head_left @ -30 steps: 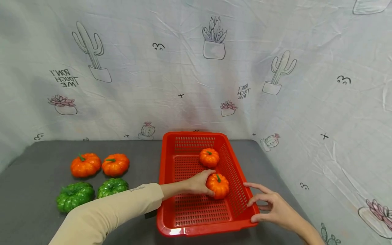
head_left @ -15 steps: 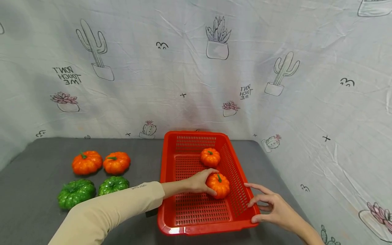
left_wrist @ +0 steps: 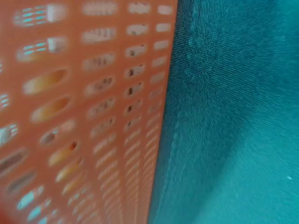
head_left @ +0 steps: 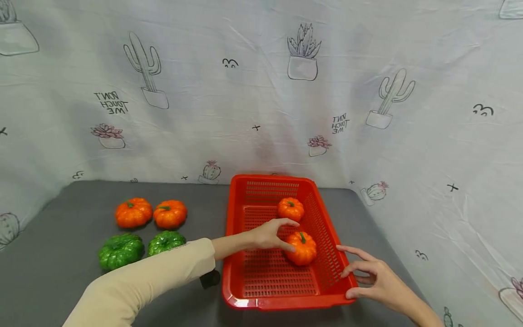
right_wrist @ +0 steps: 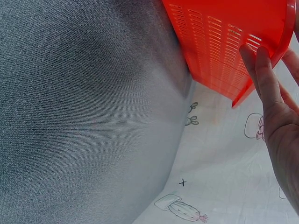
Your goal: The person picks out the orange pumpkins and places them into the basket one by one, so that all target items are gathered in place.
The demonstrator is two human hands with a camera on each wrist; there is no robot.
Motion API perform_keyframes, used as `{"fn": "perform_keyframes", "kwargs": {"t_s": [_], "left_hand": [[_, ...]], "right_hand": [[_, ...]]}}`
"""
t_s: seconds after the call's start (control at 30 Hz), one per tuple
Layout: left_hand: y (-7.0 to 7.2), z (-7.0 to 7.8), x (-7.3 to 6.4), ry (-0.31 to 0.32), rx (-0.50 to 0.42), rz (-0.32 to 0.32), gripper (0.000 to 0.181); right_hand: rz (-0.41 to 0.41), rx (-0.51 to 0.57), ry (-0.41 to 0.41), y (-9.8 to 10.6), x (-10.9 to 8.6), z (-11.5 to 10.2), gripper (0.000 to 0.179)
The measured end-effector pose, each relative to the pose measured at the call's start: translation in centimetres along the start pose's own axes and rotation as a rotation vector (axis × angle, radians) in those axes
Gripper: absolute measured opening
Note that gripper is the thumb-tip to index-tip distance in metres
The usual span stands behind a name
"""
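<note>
In the head view my left hand (head_left: 269, 235) reaches over the side of a red plastic basket (head_left: 286, 303), fingers and thumb spread apart beside an orange pumpkin (head_left: 303, 250). The thumb tip overlaps the pumpkin's left side; whether it touches is unclear. A second orange pumpkin (head_left: 291, 209) lies behind it in the basket. My right hand (head_left: 377, 279) holds the basket's near right corner, fingers bent along the rim and thumb at the corner. The right wrist view shows fingertips (right_wrist: 263, 53) against the basket's slotted outer wall (right_wrist: 210, 42). The left wrist view shows the basket wall (left_wrist: 107, 116), no hand.
Left of the basket, two orange pumpkins (head_left: 133, 212) sit behind two green pumpkins (head_left: 121, 251) on the grey tabletop (head_left: 49, 272). A small black object (head_left: 210, 279) shows under the left forearm. A printed cloth (head_left: 253, 100) hangs around the back and right side.
My left hand has loosened from the near orange pumpkin, its fingers lifting away and spreading. The pumpkin stays in the basket. My right hand keeps its place; the head view has shifted slightly left.
</note>
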State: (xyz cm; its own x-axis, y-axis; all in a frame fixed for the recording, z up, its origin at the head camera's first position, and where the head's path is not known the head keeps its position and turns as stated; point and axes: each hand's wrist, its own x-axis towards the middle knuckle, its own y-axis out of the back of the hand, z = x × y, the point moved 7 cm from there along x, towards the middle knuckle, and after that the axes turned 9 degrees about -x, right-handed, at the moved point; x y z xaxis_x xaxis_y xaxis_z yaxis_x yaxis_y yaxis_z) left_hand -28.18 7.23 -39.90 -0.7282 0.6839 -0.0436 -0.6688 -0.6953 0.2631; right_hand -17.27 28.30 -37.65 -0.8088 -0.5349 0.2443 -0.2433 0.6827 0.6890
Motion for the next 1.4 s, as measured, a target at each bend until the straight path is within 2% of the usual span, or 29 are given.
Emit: {"fn": "perform_keyframes", "kwargs": {"t_s": [0.13, 0.4, 0.6, 0.73, 0.9, 1.0, 1.13, 1.4], "left_hand": [[1.3, 1.1, -1.5, -0.032, -0.058, -0.004, 0.053], [4.3, 1.8, -5.2, -0.090, -0.142, 0.041, 0.051], [6.7, 1.7, -7.8, -0.125, -0.197, -0.015, 0.052], [8.4, 1.0, -9.9, -0.131, -0.234, -0.059, 0.054], [10.9, -0.9, -13.6, -0.146, -0.305, -0.050, 0.058], [12.4, -2.0, -15.9, -0.173, -0.311, -0.032, 0.059], [14.8, -3.1, -19.0, -0.218, -0.302, 0.019, 0.059], [19.7, -4.9, -24.2, -0.236, -0.226, 0.172, 0.060]], "right_hand": [[0.002, -0.001, -0.010, 0.1, -0.2, 0.1, 0.026], [-0.009, 0.032, -0.006, 0.2, -0.9, 0.2, 0.026], [-0.007, 0.006, -0.006, 0.6, -0.9, 0.1, 0.027], [-0.010, -0.015, -0.002, 0.6, -0.7, 0.1, 0.027], [-0.011, 0.001, -0.013, 0.3, -0.2, 0.3, 0.026], [-0.005, 0.022, -0.008, 0.2, -0.1, 0.3, 0.026], [-0.007, 0.035, 0.016, 0.0, -0.2, 0.1, 0.027], [-0.015, 0.063, 0.037, -0.2, -0.5, 0.0, 0.027]]}}
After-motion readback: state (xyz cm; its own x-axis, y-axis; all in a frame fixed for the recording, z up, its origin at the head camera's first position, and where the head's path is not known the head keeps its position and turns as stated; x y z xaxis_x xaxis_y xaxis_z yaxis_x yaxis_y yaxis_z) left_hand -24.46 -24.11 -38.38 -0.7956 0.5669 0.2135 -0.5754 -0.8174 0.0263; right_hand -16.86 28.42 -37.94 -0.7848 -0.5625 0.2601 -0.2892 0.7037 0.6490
